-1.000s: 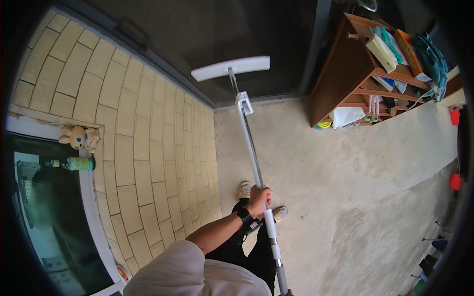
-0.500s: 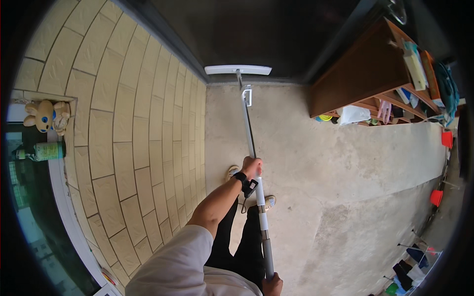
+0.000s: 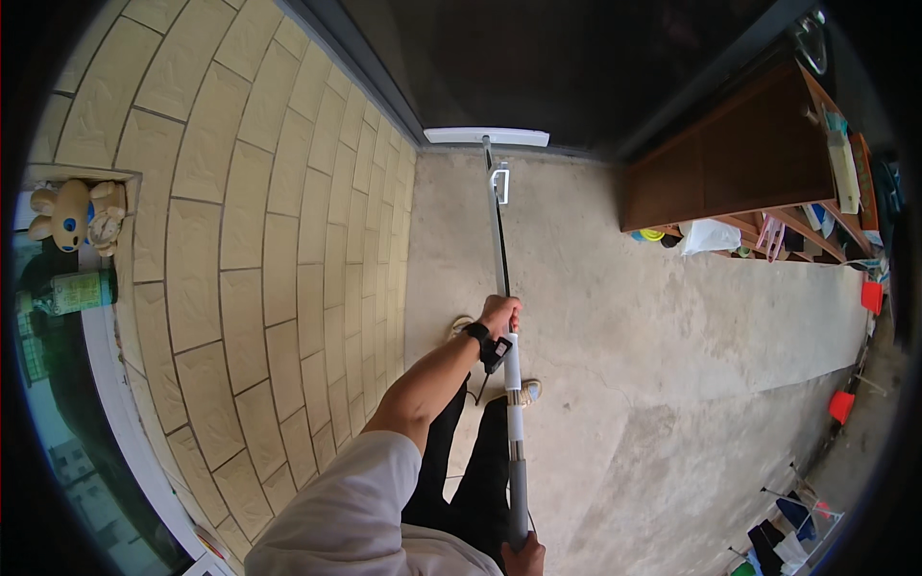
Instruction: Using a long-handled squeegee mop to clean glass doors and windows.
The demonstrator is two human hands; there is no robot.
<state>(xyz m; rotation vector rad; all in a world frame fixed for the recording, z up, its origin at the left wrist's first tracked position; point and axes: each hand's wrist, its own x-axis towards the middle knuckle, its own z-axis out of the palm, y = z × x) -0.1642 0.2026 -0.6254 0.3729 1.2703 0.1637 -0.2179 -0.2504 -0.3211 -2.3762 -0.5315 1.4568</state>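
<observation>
My left hand is closed around the silver pole of a long-handled mop, palm down, partway along it. Lower on the pole, at the bottom edge of the view, my right hand wraps the grey grip end. Far from me, the mop's flat white head lies crosswise at the foot of the dark door. A small white loop-shaped lever sits on the pole just below the head. The head's underside is hidden.
A tiled wall rises close on my left, with a toy figure and green bottle on its window ledge. To the right stands a brown wooden shelf holding assorted items. Concrete floor stretches between; a clothes rack is lower right.
The wall, door edge and shelf have shifted slightly rightward in view, and the mop head with them. Both hands keep their hold on the pole.
</observation>
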